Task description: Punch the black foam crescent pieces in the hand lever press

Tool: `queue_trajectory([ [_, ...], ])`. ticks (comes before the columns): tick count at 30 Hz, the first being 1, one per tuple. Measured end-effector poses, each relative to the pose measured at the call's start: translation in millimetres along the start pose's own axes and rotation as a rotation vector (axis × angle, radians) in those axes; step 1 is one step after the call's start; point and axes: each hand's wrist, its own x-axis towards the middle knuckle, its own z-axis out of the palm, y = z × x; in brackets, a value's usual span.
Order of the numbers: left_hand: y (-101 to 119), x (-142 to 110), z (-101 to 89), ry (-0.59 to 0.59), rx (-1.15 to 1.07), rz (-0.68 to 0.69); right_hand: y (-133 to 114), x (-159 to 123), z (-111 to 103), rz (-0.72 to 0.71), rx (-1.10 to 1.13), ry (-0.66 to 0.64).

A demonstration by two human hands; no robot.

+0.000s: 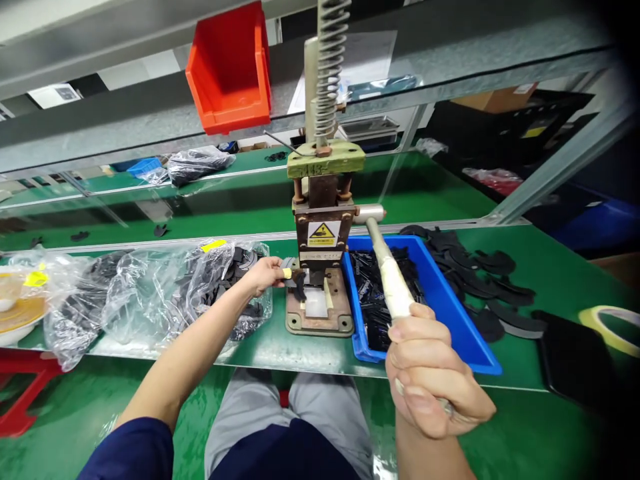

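Note:
A hand press [325, 233] with a tall spring and a yellow warning label stands on the green bench in front of me. My right hand [435, 373] is wrapped round the press lever [390, 273], a pale taped handle that slants down toward me. At the left side of the press base, my left hand [265, 275] pinches a dark curved piece [299, 285] close to the white pad [316, 303] under the ram. Something yellow shows at the fingertips. Whether the piece touches the pad I cannot tell.
Right of the press sits a blue bin [440, 313] of black parts, with loose curved black pieces [490, 280] beyond it. Clear plastic bags [150, 287] of dark pieces lie left. A red bin [233, 70] hangs above; a tape roll [610, 330] rests far right.

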Motion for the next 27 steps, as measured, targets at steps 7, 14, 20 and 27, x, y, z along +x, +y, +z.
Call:
queue_trajectory([
  [7,4.4,-6.3,44.6,0.029,-0.049,-0.132,-2.1,5.7,1.8,-0.071,0.018,0.029],
  [14,7.7,-0.6,48.4,0.104,0.019,-0.14,-1.4,5.2,3.1,-0.07,0.017,0.058],
  [20,13.2,-3.2,51.4,0.049,0.034,-0.12,-2.0,2.8,2.6,-0.059,0.028,0.064],
  [27,24.5,-2.8,55.2,0.05,0.205,-0.181,-5.1,3.6,1.0,-0.025,0.031,0.042],
])
